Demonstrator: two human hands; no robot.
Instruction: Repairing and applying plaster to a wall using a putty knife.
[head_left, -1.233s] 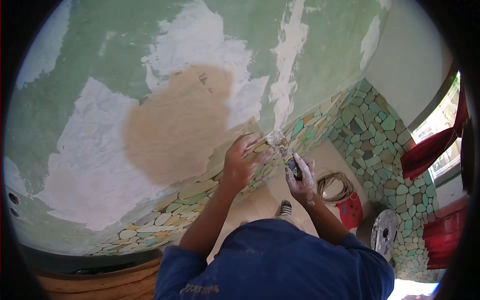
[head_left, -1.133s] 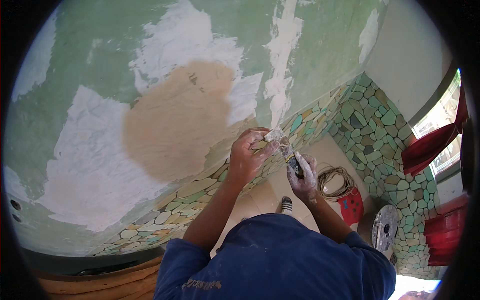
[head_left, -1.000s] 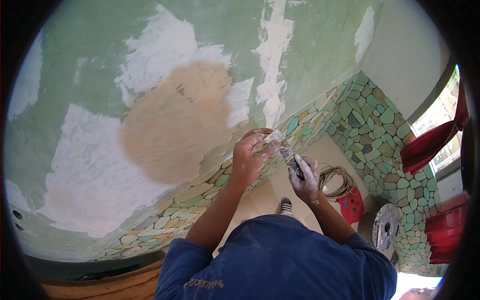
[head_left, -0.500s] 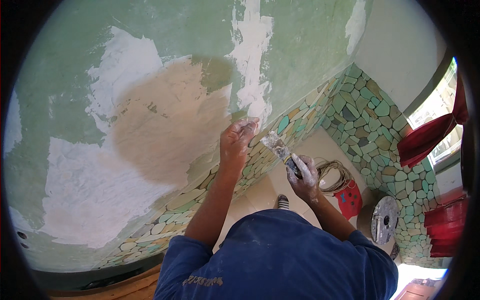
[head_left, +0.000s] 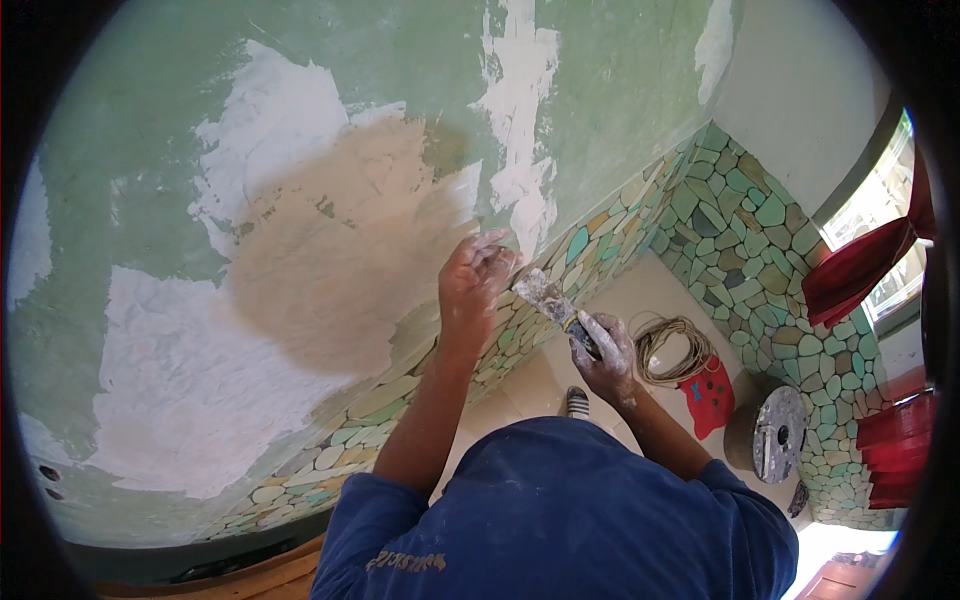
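Note:
A putty knife (head_left: 549, 300), its blade crusted with whitish filler and its handle dark with a yellow band, is gripped in my right hand (head_left: 607, 357). Its blade points up and left, with the tip close by the fingers of my left hand (head_left: 474, 280). Those fingers are bent and smeared with white; whatever they hold, if anything, I cannot make out. Both hands are in front of the green wall (head_left: 400, 50), near its lower painted edge. White filler patches (head_left: 190, 390) and a vertical filler strip (head_left: 520, 90) cover parts of it.
Pebble-like stone cladding (head_left: 765, 250) lines the lower walls. On the tiled floor are a coil of cable (head_left: 655, 350), a red cloth-like piece (head_left: 710, 400) and a bucket with a grey, smeared top (head_left: 778, 435). Red curtains (head_left: 860, 270) hang by the window at the right.
The putty knife's blade has come slightly left and down, closer to my left hand. My left fingers have loosened a little. The whole view has shifted slightly.

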